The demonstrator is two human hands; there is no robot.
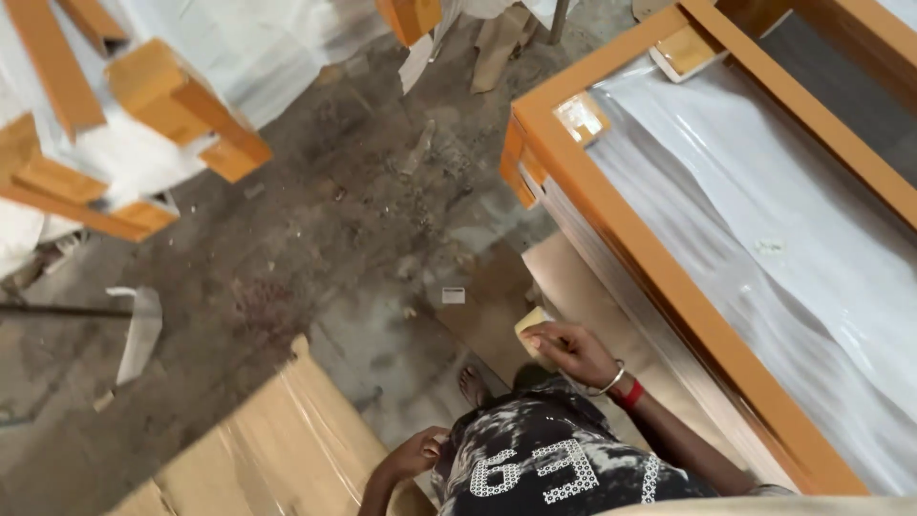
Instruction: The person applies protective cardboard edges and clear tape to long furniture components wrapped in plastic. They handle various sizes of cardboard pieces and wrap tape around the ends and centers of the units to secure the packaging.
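right hand (571,352) clamped on a small pale block (531,325); left hand (413,455) curled shut at the shirt. bare foot (472,385) on the gritty floor (315,210), splinter risk.

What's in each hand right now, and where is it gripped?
The right hand grips a small pale yellow block by its near end. The left hand rests by the black patterned shirt; nothing visibly held.

Floor (315,210): I note dusty concrete | orange frame (659,277): plastic-wrapped panel inside | cardboard sheet (258,449): lies nearest me
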